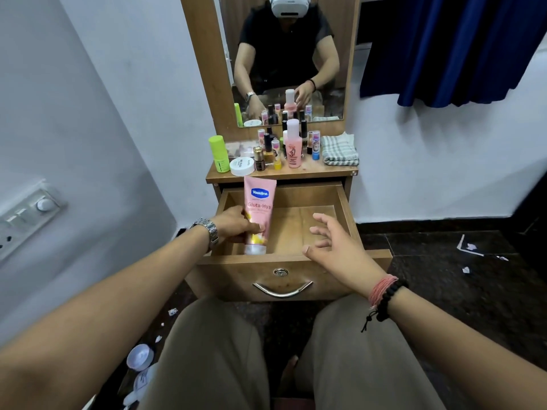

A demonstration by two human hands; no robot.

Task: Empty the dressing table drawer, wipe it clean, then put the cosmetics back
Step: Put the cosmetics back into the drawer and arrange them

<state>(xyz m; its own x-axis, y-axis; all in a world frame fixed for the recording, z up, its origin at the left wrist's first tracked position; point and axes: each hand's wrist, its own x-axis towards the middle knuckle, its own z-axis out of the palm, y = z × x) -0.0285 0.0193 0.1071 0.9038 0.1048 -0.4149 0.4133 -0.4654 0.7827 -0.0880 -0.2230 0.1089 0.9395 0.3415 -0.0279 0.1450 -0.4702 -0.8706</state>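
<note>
The wooden drawer [296, 266] of the dressing table is pulled out, and its inside is bare apart from one item. My left hand [235, 227] grips a pink Vaseline tube [260, 208], which stands cap down at the drawer's left front corner. My right hand [334, 244] hovers with spread fingers over the drawer's right front part and holds nothing. Several cosmetics stand on the table top [310, 168]: a green bottle [218, 153], a white jar [242, 166], a pink bottle [293, 143] and small bottles and sticks.
A folded checked cloth [339, 150] lies at the right end of the table top. A mirror [288, 54] rises behind it. A blue curtain [458, 45] hangs at the right. Paper scraps [470, 250] and a white lid [140, 356] lie on the dark floor.
</note>
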